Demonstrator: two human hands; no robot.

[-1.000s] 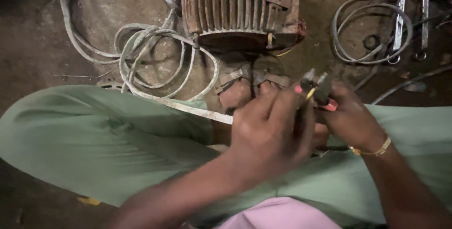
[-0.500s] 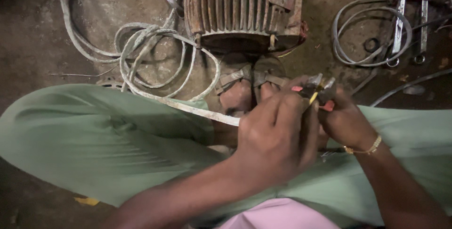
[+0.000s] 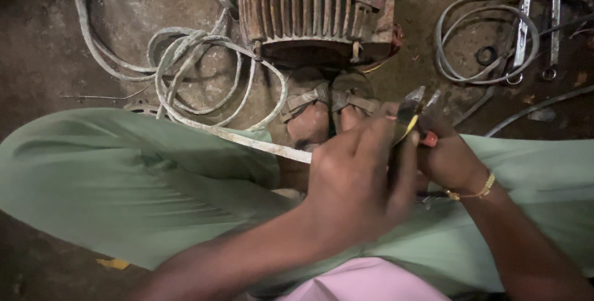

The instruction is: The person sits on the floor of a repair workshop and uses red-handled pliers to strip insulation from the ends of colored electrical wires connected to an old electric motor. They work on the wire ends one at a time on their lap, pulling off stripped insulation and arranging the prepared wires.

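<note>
the person sits on the floor [image 3: 37, 41] with knees spread, in green trousers [image 3: 124, 183]. both hands meet in front of the body, above the feet in sandals [image 3: 328, 100]. the right hand [image 3: 448, 162] is closed around pliers [image 3: 413, 112] with red and yellow handles; the metal tips point up and stand a little apart. the left hand [image 3: 356, 183] is curled with fingers bent, touching the pliers from the left side; i cannot tell if it pinches something small between the fingers. a gold bracelet [image 3: 473, 191] is on the right wrist.

a flat pale cable [image 3: 247, 140] goes across the left knee and ends under the left hand. more loops of this cable lie on the floor, toward the far left. just beyond the feet stands a rusty motor [image 3: 315, 10] with ribs. at the far right of the floor there is a grey wire coil [image 3: 479, 41], a small black ring [image 3: 486, 55] inside it, and wrenches [image 3: 526, 22] beside.
</note>
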